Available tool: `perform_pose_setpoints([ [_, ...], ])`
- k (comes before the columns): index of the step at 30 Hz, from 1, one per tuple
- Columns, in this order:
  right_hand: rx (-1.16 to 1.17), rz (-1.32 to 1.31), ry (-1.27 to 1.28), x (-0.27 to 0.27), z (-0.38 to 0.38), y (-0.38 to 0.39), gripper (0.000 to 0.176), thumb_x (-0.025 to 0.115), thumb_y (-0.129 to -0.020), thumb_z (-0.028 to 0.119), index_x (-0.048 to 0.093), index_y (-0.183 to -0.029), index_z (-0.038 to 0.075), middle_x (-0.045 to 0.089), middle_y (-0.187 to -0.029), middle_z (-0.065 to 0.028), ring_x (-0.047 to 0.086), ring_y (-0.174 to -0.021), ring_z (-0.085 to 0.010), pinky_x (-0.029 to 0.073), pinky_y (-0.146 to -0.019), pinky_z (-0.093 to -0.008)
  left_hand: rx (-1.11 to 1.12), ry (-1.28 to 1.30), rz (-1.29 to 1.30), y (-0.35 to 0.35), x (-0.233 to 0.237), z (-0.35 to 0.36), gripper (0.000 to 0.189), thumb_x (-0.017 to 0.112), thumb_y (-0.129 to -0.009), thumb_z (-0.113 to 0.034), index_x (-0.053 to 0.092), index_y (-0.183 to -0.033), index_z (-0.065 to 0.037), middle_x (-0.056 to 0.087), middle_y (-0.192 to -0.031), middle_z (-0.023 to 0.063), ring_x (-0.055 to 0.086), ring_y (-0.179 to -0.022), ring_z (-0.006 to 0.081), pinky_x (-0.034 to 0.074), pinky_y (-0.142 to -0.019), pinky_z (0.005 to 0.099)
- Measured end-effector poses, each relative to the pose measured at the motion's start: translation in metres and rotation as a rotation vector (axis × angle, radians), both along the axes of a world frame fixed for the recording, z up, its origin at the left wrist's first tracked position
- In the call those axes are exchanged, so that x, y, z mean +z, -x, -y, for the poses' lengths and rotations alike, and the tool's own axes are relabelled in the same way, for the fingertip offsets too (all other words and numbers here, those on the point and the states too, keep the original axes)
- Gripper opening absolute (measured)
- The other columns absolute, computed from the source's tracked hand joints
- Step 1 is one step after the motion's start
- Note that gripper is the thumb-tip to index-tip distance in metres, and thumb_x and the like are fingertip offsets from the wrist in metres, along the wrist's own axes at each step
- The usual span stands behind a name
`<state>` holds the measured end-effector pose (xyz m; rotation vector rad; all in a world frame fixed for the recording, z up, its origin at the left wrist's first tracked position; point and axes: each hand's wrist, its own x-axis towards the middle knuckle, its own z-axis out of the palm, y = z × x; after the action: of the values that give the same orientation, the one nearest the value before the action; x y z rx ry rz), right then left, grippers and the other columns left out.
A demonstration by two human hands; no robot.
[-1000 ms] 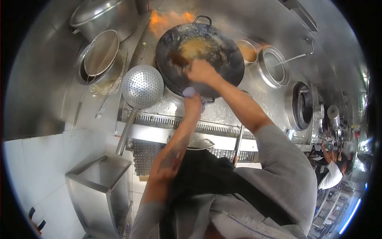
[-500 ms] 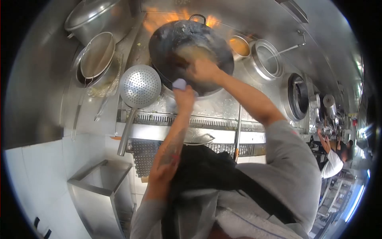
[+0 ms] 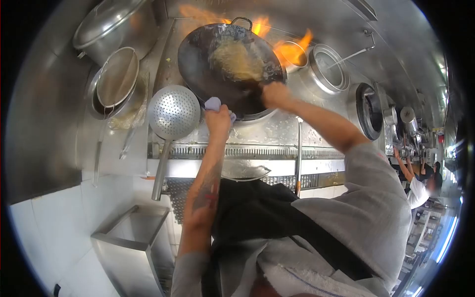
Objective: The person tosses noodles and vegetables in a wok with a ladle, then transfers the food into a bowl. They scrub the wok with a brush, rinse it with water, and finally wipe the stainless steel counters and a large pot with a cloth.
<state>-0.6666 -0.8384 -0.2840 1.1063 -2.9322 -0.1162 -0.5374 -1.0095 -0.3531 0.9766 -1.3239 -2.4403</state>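
Observation:
A large dark wok (image 3: 208,74) sits tilted over the burner, with a yellowish mass of food (image 3: 237,59) on its far inner side. At the wok's near rim my left hand (image 3: 217,121) is closed around a folded pale lilac cloth (image 3: 213,104), pressed against the rim. My right hand (image 3: 278,95) is closed at the wok's right inner side. A dark brownish shape shows by its fingers, too blurred to name. Orange flames (image 3: 261,25) rise behind the wok and at its right.
A perforated strainer (image 3: 174,111) lies left of the wok. Further left are a mesh sieve (image 3: 118,79) and a big lidded pot (image 3: 111,24). On the right stand a metal pot (image 3: 327,69) and another wok (image 3: 368,111). A co-worker (image 3: 418,193) is at far right.
The food has slid to the wok's far side, and the flames have flared up at the right. My right hand has moved right and slightly nearer; the left moved slightly left.

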Motion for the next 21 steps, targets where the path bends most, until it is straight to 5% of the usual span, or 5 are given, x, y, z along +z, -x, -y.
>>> perform_pose_setpoints([
  [4,-0.249,0.033,0.125,-0.024,0.074,0.103,0.043,0.063,-0.083,0.026,0.060,-0.120,0.003,0.070,-0.083,-0.0249,0.070,-0.081,-0.0415,0.057,-0.077,-0.0485,-0.010,0.012,0.021,-0.003,0.000,-0.004,0.014,0.056,-0.089,-0.004,0.046,-0.099,-0.001,0.057,-0.079,0.0098,0.059,-0.062,0.0160,0.051,-0.049,0.0314],
  [9,-0.024,0.193,0.113,-0.005,0.021,-0.027,0.045,0.062,-0.085,0.030,0.059,-0.122,0.004,0.069,-0.090,-0.0275,0.070,-0.085,-0.0413,0.055,-0.078,-0.0511,-0.083,-0.064,0.044,-0.003,-0.001,0.001,0.013,0.057,-0.089,-0.003,0.045,-0.096,-0.002,0.055,-0.074,0.0071,0.056,-0.058,0.0145,0.048,-0.046,0.0311],
  [11,-0.161,0.287,-0.186,0.021,-0.017,-0.024,0.036,0.059,-0.086,0.025,0.064,-0.112,0.001,0.069,-0.104,-0.0267,0.069,-0.095,-0.0391,0.054,-0.088,-0.0486,-0.048,0.032,0.082,-0.004,0.017,-0.001,0.014,0.058,-0.088,-0.003,0.045,-0.095,-0.003,0.053,-0.072,0.0051,0.055,-0.055,0.0148,0.047,-0.045,0.0311],
  [15,-0.320,0.137,0.027,0.001,0.037,0.090,0.038,0.057,-0.087,0.031,0.069,-0.106,0.000,0.070,-0.104,-0.0253,0.069,-0.097,-0.0389,0.054,-0.088,-0.0486,0.027,-0.016,-0.015,0.003,-0.017,0.001,0.014,0.057,-0.088,-0.003,0.046,-0.097,-0.002,0.053,-0.071,0.0042,0.055,-0.054,0.0155,0.047,-0.044,0.0313],
  [21,-0.078,0.207,0.422,0.002,0.073,-0.046,0.043,0.058,-0.086,0.036,0.069,-0.113,0.004,0.068,-0.105,-0.0262,0.066,-0.100,-0.0425,0.052,-0.091,-0.0484,-0.120,0.169,-0.094,-0.015,0.014,0.031,0.016,0.058,-0.090,-0.006,0.053,-0.104,-0.001,0.052,-0.071,0.0048,0.055,-0.053,0.0159,0.044,-0.041,0.0310],
])
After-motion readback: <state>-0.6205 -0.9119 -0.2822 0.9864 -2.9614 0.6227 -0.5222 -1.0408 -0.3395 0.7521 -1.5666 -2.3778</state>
